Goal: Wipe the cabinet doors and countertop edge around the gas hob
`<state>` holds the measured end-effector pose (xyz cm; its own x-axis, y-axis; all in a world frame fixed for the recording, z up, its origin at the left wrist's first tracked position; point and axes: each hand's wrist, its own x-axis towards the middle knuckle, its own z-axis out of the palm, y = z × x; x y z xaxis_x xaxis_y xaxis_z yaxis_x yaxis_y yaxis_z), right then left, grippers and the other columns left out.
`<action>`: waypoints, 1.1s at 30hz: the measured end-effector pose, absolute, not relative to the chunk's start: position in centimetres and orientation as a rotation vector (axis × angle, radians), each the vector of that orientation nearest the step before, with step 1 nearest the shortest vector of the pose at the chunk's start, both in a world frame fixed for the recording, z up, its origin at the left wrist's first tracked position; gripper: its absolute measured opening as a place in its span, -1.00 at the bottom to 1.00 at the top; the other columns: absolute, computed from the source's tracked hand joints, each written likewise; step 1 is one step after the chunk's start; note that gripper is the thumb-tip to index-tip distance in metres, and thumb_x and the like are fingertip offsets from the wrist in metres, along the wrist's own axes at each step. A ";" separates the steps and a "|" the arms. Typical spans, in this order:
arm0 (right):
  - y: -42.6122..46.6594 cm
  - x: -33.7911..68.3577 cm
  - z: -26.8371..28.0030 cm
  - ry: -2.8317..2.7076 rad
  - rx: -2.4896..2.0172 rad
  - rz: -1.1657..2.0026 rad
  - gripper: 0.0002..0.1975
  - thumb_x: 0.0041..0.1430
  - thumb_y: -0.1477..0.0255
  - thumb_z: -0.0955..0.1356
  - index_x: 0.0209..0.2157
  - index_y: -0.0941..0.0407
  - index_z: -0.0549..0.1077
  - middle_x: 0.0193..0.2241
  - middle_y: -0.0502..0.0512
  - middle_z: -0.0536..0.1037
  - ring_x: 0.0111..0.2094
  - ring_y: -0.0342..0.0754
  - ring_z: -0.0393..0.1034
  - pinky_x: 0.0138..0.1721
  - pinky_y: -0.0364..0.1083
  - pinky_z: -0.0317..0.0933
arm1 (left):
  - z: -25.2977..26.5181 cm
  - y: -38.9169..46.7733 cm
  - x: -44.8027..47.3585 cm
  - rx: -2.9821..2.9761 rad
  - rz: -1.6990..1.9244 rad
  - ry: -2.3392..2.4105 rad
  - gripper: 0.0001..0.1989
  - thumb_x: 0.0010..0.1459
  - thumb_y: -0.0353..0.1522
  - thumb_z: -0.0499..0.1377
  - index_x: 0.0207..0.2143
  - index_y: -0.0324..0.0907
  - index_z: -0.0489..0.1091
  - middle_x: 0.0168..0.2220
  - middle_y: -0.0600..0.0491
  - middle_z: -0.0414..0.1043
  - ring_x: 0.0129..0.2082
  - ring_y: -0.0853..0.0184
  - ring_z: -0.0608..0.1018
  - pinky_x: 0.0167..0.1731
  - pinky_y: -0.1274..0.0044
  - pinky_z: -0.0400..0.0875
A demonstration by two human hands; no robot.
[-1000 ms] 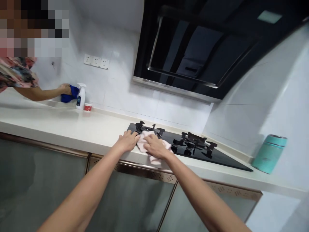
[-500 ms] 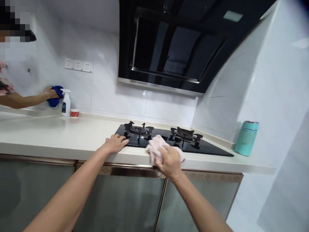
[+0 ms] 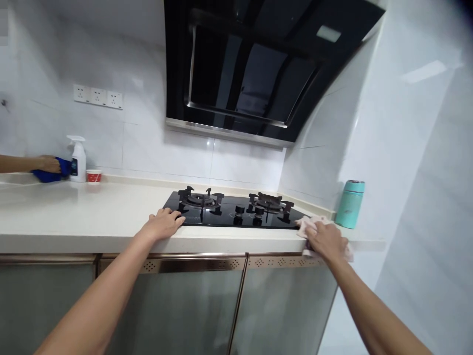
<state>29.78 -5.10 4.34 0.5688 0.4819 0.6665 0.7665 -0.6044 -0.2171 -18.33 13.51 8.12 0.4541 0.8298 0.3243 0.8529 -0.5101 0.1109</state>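
Note:
My right hand (image 3: 327,240) presses a pale pink cloth (image 3: 310,223) onto the counter's front edge, at the right front corner of the black gas stove (image 3: 221,220). Part of the cloth hangs over the edge. My left hand (image 3: 162,224) rests with its fingers stretched out on the white countertop (image 3: 121,217), its fingertips at the stove's left front corner. Two burners with black pan supports and two knobs (image 3: 258,213) show on the stove top.
A turquoise bottle (image 3: 350,204) stands on the counter right of the cloth. At the far left, another person's hand (image 3: 50,163) holds a blue cloth (image 3: 48,176) beside a white spray bottle (image 3: 78,160) and a red-and-white cup (image 3: 93,176). Overhead hangs a black range hood (image 3: 244,74).
My right hand has carried the pink cloth rightward along the counter's front edge. My left hand stays by the stove corner. The other person's blue cloth moved lower, and the view shifted right.

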 end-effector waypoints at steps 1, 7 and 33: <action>-4.5 27.4 4.3 -1.034 -2.285 -0.777 -0.57 0.24 0.21 0.13 -0.17 0.14 0.50 -0.16 0.32 0.43 -0.14 0.18 0.29 -0.18 0.11 0.12 | 8.1 13.6 -18.3 -2.611 -0.525 -1.520 -0.44 0.27 -0.05 -0.20 0.17 0.04 0.32 0.20 -0.13 0.30 0.20 -0.03 0.26 0.08 0.02 0.20; 0.4 7.8 1.2 -1.585 -1.615 -0.999 -0.63 0.24 0.15 0.24 -0.12 0.08 0.51 -0.07 0.26 0.39 -0.15 0.09 0.19 -0.13 0.06 0.05 | 8.0 14.1 -18.4 -2.593 -0.495 -1.520 -0.45 0.28 -0.07 -0.21 0.17 0.06 0.32 0.21 -0.07 0.30 0.21 -0.01 0.27 0.08 0.04 0.22; 0.7 9.4 4.9 -1.475 -1.922 -0.724 -0.58 0.35 0.25 0.06 -0.25 0.12 0.46 -0.29 0.21 0.45 -0.31 0.01 0.26 -0.26 0.00 0.05 | 7.4 12.3 -18.7 -2.486 -0.924 -1.296 -0.50 0.37 -0.13 -0.25 -0.07 -0.10 0.43 -0.05 -0.11 0.43 0.03 0.09 0.42 0.05 0.15 0.27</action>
<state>9.45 0.75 4.95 0.2325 0.6410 0.7315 0.9708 -0.1993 -0.1339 -18.75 12.33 7.36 0.4240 0.6736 0.6054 0.7917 -0.6002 0.1134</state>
